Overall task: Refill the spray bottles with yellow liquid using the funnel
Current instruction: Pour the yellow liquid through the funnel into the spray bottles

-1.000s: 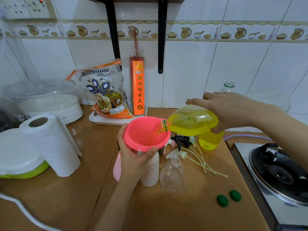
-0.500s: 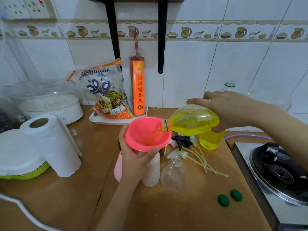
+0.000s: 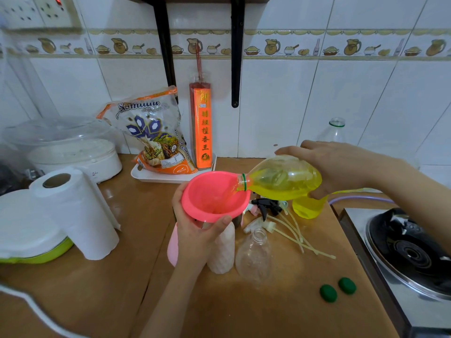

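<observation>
Over the last second little has shifted: the large bottle of yellow liquid (image 3: 283, 178) has stayed tipped nearly flat, its neck over the rim of the pink funnel (image 3: 214, 195), so the pour appears to be mid-way and steady. The right hand (image 3: 341, 164) is wrapped over the bottle's body from above. The left hand (image 3: 197, 230) is curled around the funnel's lower part, where it sits in a pale spray bottle (image 3: 222, 250) near the middle of the surface (image 3: 244, 311). A clear empty bottle (image 3: 253, 257) stands just beside it, apparently unfilled.
</observation>
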